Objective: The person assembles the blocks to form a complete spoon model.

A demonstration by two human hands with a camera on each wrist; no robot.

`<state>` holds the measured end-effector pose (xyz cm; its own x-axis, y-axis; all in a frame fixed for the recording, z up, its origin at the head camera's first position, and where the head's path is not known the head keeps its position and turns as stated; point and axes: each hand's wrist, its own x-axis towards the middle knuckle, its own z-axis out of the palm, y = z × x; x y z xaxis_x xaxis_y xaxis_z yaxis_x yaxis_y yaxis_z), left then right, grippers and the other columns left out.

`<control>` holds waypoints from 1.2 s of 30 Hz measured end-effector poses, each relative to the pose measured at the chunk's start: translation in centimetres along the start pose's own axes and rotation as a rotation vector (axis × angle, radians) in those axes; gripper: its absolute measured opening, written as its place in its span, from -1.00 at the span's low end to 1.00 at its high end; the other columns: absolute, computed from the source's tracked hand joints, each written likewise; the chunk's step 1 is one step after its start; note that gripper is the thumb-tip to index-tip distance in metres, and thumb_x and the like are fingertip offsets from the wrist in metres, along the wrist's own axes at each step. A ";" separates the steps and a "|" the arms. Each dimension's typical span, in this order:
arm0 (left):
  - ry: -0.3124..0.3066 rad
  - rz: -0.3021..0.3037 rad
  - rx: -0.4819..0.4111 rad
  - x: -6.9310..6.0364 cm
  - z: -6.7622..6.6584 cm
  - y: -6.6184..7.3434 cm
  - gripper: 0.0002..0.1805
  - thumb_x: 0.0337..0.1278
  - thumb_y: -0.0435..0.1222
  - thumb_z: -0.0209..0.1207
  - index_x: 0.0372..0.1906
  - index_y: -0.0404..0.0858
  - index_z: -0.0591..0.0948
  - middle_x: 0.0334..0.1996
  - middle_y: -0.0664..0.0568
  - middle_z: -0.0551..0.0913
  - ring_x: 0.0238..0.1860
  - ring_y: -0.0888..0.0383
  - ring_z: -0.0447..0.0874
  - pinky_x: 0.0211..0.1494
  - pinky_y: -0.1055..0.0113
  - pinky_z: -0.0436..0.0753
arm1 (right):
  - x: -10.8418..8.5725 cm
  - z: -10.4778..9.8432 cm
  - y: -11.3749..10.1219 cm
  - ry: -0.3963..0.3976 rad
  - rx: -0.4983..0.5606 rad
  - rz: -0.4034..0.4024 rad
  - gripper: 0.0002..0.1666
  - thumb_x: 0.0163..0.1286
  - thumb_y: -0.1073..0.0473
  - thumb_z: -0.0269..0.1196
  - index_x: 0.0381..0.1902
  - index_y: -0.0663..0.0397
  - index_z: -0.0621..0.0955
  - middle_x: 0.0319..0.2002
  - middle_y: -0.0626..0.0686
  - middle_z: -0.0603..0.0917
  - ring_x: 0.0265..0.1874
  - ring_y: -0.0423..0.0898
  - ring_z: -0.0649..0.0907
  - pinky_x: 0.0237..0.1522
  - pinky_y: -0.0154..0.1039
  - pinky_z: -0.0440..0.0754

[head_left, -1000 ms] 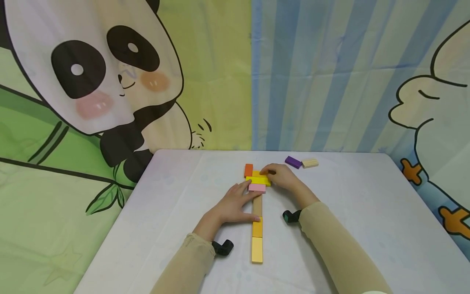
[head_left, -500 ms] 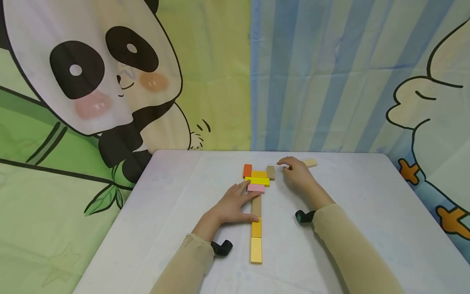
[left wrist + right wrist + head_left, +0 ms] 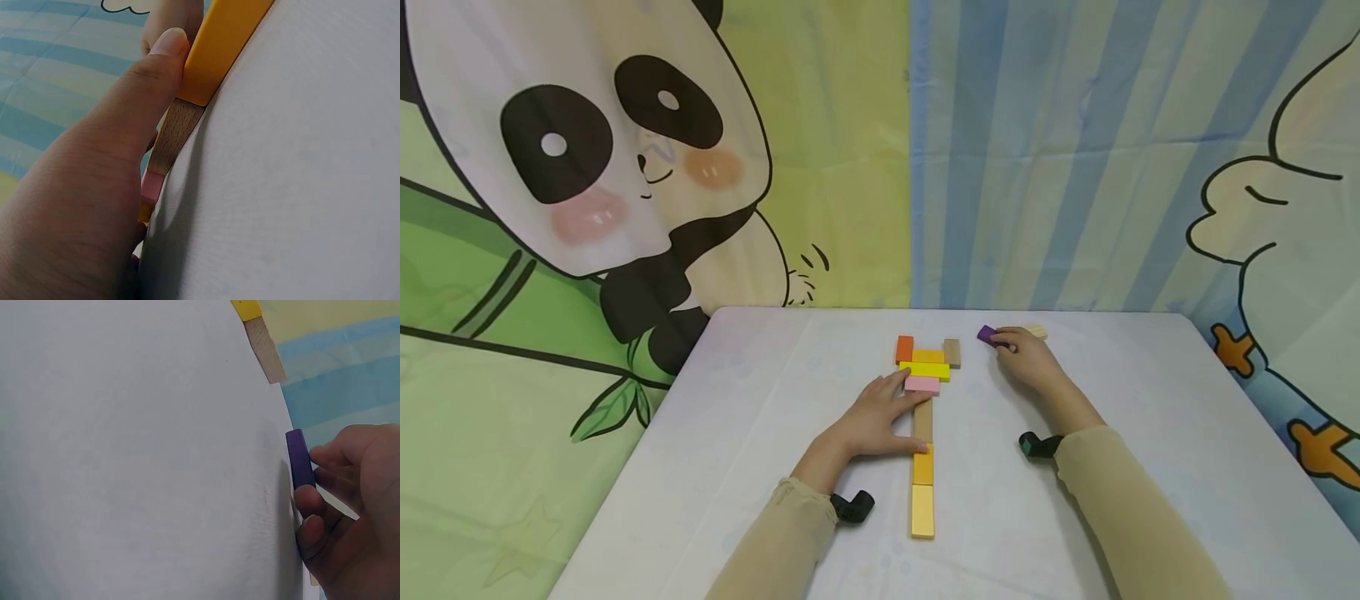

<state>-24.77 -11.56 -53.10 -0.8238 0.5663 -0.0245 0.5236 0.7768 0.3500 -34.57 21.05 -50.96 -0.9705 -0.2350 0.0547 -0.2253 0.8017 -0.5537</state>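
My left hand (image 3: pixel 872 421) lies with spread fingers along a line of flat wooden blocks. Its thumb touches an orange-yellow block (image 3: pixel 219 53), and its other fingertips reach the pink block (image 3: pixel 922 385) and the bright yellow block (image 3: pixel 929 372). At the back right, my right hand (image 3: pixel 1028 358) pinches a purple block (image 3: pixel 300 459) between thumb and fingers, low at the tabletop. Above the yellow block lie a red-orange block (image 3: pixel 905 349), an orange block (image 3: pixel 928 356) and a brown wooden block (image 3: pixel 952 353). A natural wood block (image 3: pixel 922 421) lies partly under the left hand.
A pale wooden block (image 3: pixel 1037 331) lies just behind the right hand, partly hidden. The line ends toward me in a light yellow block (image 3: pixel 922 512). The white table (image 3: pixel 737 375) meets a printed curtain (image 3: pixel 842 167) at its back edge.
My right hand has let go of the brown block at the top right of the arrangement, moved right, and taken hold of the purple block. The left hand has stayed in place.
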 end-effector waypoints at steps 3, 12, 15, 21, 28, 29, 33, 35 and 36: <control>-0.005 -0.005 -0.009 -0.1 -0.1 0.1 0.00 -0.25 0.64 -0.02 0.44 0.60 0.03 0.62 0.08 -0.21 0.59 -0.14 -0.09 0.62 -0.07 -0.12 | -0.3 0.0 -0.1 0.025 0.013 0.006 -0.48 0.49 0.11 0.07 0.34 0.17 0.48 0.40 0.26 0.36 0.30 0.28 0.45 0.32 0.23 0.39; 0.001 -0.019 -0.019 -0.1 0.1 0.0 0.00 -0.28 0.65 -0.01 0.43 0.62 0.02 0.62 0.10 -0.20 0.58 -0.16 -0.09 0.60 -0.12 -0.05 | -0.1 0.0 0.1 0.076 -0.011 0.032 -0.43 0.46 0.10 0.17 0.36 0.20 0.44 0.27 0.38 0.48 0.29 0.32 0.45 0.37 0.23 0.34; 0.001 -0.019 -0.020 -0.1 0.1 0.0 0.00 -0.28 0.65 -0.02 0.44 0.62 0.03 0.62 0.10 -0.20 0.58 -0.16 -0.09 0.60 -0.12 -0.04 | 0.1 0.1 -0.1 0.095 -0.025 0.039 -0.47 0.44 0.15 0.17 0.31 0.21 0.49 0.22 0.38 0.54 0.24 0.32 0.50 0.34 0.22 0.38; -0.001 -0.018 -0.017 -0.1 -0.1 0.2 0.01 -0.27 0.64 0.00 0.45 0.57 0.05 0.62 0.08 -0.20 0.58 -0.16 -0.09 0.60 -0.11 -0.06 | 0.6 0.1 -1.2 0.125 -0.023 0.028 -0.53 0.45 0.14 0.18 0.27 0.12 0.55 0.21 0.30 0.58 0.14 0.25 0.58 0.22 0.17 0.50; -0.004 -0.028 -0.019 -0.1 -0.3 0.4 0.00 -0.28 0.65 -0.01 0.44 0.60 0.04 0.62 0.09 -0.19 0.58 -0.19 -0.09 0.58 -0.16 -0.01 | 1.7 0.6 -4.0 0.085 0.035 -0.002 -0.56 0.47 0.10 0.19 0.27 -0.04 0.57 0.24 0.17 0.58 -0.03 0.11 0.59 0.06 0.06 0.58; -0.005 -0.029 -0.015 -0.1 -0.3 0.3 0.00 -0.28 0.65 -0.02 0.44 0.61 0.04 0.62 0.09 -0.20 0.58 -0.19 -0.09 0.59 -0.15 -0.01 | 1.9 0.7 -4.4 0.068 0.041 0.005 -0.56 0.47 0.07 0.19 0.28 -0.08 0.57 0.25 0.14 0.58 -0.02 0.10 0.59 0.07 0.04 0.58; -0.005 -0.025 -0.006 -0.1 -0.2 0.2 -0.01 -0.28 0.66 -0.04 0.43 0.62 0.04 0.62 0.09 -0.20 0.58 -0.19 -0.09 0.60 -0.12 -0.05 | 2.6 1.3 -5.8 0.011 0.060 0.034 -0.57 0.47 0.01 0.20 0.27 -0.22 0.58 0.27 0.06 0.58 0.00 0.08 0.57 0.09 0.05 0.54; -0.005 -0.021 -0.006 -0.1 -0.2 0.1 0.00 -0.29 0.66 -0.04 0.43 0.62 0.04 0.62 0.09 -0.20 0.58 -0.19 -0.09 0.60 -0.11 -0.06 | 2.9 1.7 -6.3 -0.008 0.063 0.025 -0.58 0.46 -0.01 0.21 0.25 -0.24 0.59 0.26 0.04 0.59 -0.02 0.08 0.57 0.08 0.04 0.54; -0.004 -0.017 -0.006 -0.1 -0.2 0.1 0.00 -0.29 0.66 -0.04 0.43 0.61 0.04 0.62 0.08 -0.20 0.58 -0.19 -0.09 0.61 -0.11 -0.07 | 3.1 1.8 -6.5 -0.015 0.066 0.021 -0.58 0.46 0.00 0.21 0.25 -0.25 0.60 0.25 0.03 0.60 -0.03 0.08 0.58 0.07 0.03 0.54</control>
<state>-24.64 -11.59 -52.89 -0.8316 0.5542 -0.0343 0.5084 0.7847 0.3546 -35.95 14.14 -48.75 -0.9733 -0.2275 0.0305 -0.1987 0.7684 -0.6084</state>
